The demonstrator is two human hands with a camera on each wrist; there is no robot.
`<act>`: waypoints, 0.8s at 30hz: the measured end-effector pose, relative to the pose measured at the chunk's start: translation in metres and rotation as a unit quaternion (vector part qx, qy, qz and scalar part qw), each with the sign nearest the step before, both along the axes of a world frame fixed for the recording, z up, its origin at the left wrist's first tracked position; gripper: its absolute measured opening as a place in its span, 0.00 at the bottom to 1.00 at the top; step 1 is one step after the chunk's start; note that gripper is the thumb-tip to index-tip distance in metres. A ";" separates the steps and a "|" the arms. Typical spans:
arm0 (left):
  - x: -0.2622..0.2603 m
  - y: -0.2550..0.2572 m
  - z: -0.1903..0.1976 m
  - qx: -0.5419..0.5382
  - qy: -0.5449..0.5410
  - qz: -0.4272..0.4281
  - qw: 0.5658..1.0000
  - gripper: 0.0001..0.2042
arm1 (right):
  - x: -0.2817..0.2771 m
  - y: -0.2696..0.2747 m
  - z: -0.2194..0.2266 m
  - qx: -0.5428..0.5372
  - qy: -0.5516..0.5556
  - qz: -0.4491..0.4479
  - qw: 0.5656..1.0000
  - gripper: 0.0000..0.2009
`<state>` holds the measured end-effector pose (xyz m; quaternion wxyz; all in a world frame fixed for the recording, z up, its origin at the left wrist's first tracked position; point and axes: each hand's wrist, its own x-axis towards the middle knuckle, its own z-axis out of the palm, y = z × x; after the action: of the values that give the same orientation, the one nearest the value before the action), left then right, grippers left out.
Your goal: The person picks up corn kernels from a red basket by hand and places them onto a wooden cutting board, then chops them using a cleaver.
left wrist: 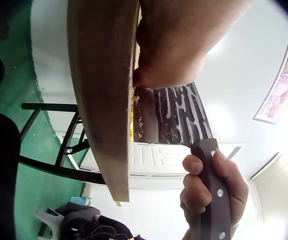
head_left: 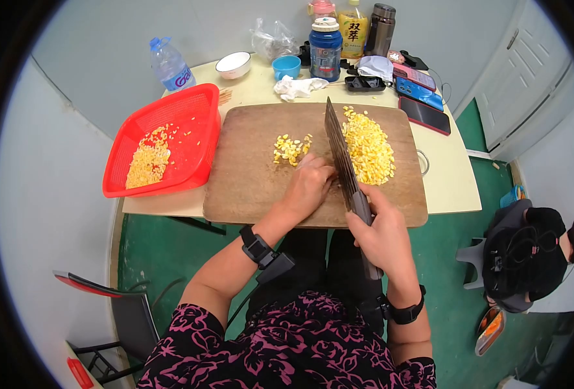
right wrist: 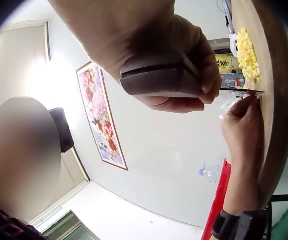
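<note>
My right hand (head_left: 385, 236) grips the dark handle of a cleaver (head_left: 343, 152), whose broad blade with a streaked pattern stands on edge over the wooden cutting board (head_left: 248, 188). In the left wrist view, bits of food cling to the cleaver blade (left wrist: 179, 112). Close on the blade's left side, my left hand (head_left: 308, 187) rests on the board with its fingers bent down; I cannot tell what is under its fingertips. A small group of yellow corn kernels (head_left: 289, 149) lies just beyond that hand. Right of the blade spreads a larger heap of corn kernels (head_left: 370, 149).
A red plastic basket (head_left: 199, 139) holding more kernels stands left of the board. Behind are a water bottle (head_left: 170, 68), a white bowl (head_left: 234, 67), a blue cup (head_left: 287, 67), a blue jar (head_left: 326, 52) and crumpled tissue (head_left: 296, 88). Several phones (head_left: 424, 115) lie at the back right.
</note>
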<state>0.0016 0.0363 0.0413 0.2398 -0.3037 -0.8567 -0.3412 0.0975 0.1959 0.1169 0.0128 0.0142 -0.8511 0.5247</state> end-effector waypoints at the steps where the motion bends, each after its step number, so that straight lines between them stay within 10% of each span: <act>1: 0.000 0.000 0.000 0.005 -0.001 -0.002 1.000 0.05 | -0.004 -0.001 -0.001 0.001 -0.002 -0.001 1.000 0.23; 14: 0.000 -0.001 -0.007 0.054 -0.008 0.000 0.998 0.07 | -0.034 0.008 -0.004 -0.163 -0.012 -0.052 0.985 0.24; 24: -0.025 -0.069 0.004 0.015 -0.061 0.249 0.966 0.08 | -0.017 0.000 -0.003 -0.254 -0.057 0.003 0.966 0.24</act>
<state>-0.0233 -0.0328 0.0458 0.2693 -0.0555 -0.9130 -0.3013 0.0804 0.1962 0.1143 -0.0340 -0.0163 -0.6893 0.7234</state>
